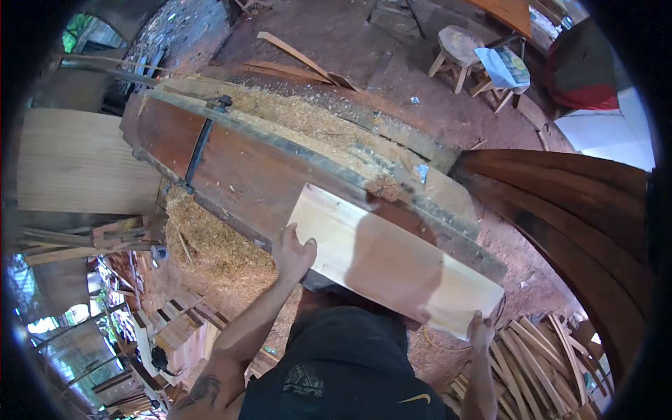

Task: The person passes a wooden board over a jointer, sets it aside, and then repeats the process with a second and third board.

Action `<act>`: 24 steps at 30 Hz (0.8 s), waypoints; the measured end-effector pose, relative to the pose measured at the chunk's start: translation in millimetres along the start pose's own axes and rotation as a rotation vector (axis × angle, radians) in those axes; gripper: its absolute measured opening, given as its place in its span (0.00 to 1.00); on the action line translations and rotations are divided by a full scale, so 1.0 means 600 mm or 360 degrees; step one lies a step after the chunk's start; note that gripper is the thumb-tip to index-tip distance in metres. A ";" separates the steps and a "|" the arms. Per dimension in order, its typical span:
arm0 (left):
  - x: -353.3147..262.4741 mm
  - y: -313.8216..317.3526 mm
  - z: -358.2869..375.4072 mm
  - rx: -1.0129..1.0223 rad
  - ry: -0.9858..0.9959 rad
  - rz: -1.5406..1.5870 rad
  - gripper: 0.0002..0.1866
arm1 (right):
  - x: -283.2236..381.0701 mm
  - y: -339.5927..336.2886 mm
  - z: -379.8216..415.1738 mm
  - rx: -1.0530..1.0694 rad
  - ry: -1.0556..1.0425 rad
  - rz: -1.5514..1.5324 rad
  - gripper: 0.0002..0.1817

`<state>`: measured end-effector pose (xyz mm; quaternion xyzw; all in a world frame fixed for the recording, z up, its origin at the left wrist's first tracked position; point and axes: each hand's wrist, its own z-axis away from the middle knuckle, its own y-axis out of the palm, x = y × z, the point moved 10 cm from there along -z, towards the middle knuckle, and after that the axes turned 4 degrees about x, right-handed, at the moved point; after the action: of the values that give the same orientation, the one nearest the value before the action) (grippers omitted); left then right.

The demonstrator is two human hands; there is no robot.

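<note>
A pale, smooth wooden board [336, 238] lies slantwise over the near side of a dark wooden workbench [259, 171], with a shadow across its middle. My left hand [295, 253] grips the board's left end, thumb on the upper face and fingers around the edge. At the opposite end, my right hand [480, 329] holds the near right corner, its fingers partly hidden. A black clamp bar [200, 150] crosses the bench's left part, apart from the board.
Wood shavings [217, 234] heap below and behind the bench. Long dark planks [560, 210] rise at the right, above a pile of wood strips [539, 357]. Two stools [460, 47] stand at the back right. A wide light panel [84, 161] is at the left.
</note>
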<state>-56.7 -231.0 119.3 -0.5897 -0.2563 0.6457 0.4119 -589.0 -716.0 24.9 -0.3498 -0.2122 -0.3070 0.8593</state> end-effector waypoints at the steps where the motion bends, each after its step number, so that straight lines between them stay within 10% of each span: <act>1: -0.007 0.000 -0.011 0.0014 0.0015 0.0096 0.39 | 0.031 0.016 0.009 -0.0023 0.0015 0.0083 0.20; 11: -0.094 0.131 -0.062 0.0039 0.0213 -0.0694 0.46 | 0.147 0.197 0.041 0.0282 -0.0017 0.0108 0.26; 24: 0.033 0.031 -0.233 -0.0110 0.0176 -0.0840 0.43 | 0.210 0.401 0.090 0.0619 -0.0121 0.0611 0.37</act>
<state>75.8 -246.2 69.0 -0.5507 -0.4001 0.4736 0.5588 -343.2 -588.0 20.6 -0.2235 -0.2292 -0.0786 0.9441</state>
